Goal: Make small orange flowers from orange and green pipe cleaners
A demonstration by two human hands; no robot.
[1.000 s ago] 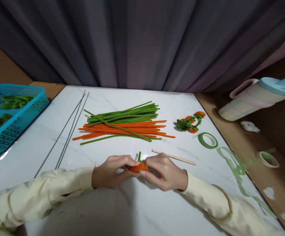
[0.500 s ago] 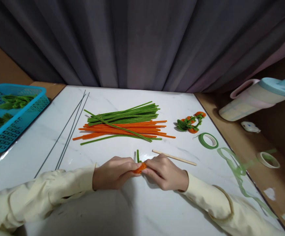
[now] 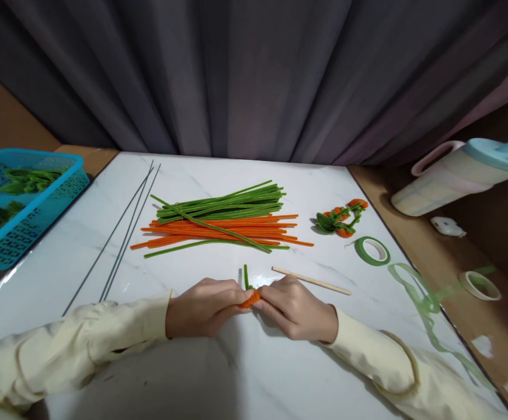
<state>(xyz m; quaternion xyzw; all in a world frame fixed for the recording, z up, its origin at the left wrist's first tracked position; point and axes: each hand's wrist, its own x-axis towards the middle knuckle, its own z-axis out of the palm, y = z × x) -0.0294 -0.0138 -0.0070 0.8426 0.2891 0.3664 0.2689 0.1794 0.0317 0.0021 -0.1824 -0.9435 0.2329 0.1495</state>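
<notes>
Your left hand (image 3: pixel 210 307) has closed in over the orange piece (image 3: pixel 249 300), and its green stem (image 3: pixel 246 276) now tips slightly left.
Reads like a firmer hold for working it: left and right hand (image 3: pixel 296 307) fingers both pinch it, lower centre of frame; stem points up-frame, the piece's visible long axis rises rightward, ends hidden.
</notes>
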